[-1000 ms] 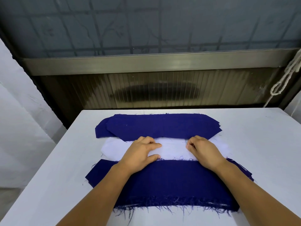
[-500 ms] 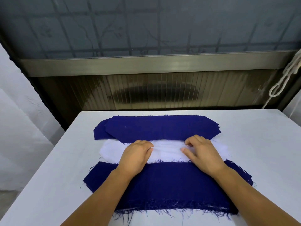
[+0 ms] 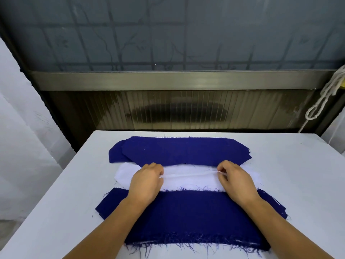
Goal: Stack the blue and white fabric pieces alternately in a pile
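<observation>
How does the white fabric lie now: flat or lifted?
Partly lifted: the left hand and right hand pinch the white fabric into a raised ridge between them; its ends lie flat.

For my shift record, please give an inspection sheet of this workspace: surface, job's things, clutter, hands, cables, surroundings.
Surface: white table, bare at both sides.
Job's things: far blue fabric pile; white fabric pieces in the middle; near blue fabric pile with frayed front edge.
Clutter: nothing seen.
Hands: left hand and right hand each pinch the top white piece, raising a ridge between them.
Cables: white rope hanging at far right.
Surroundings: frosted window with metal sill behind the table.
</observation>
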